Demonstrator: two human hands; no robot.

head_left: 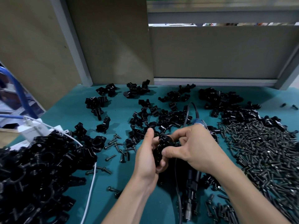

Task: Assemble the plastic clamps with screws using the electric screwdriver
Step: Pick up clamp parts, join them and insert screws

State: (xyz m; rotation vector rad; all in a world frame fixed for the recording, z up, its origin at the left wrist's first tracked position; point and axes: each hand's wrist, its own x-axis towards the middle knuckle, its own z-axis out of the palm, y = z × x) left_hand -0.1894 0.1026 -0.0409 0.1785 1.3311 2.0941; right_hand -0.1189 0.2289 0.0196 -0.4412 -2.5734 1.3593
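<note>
Cupped clamp (161, 146) in curled left hand (145, 152) above mat (68, 110) centre, pinched it with right hand (194, 147), likely seating halves. Had electric screwdriver (192, 180) beneath right palm, screws (267, 151) heaped right, for short reach.

No text, label, brand, number or sign can be read in this view. Any marking on the white power adapter (34, 129) at the left edge of the table is too blurred to read. The coloured items (226, 24) visible above the rear panel (223, 52) are too small and blurred to read.
</note>
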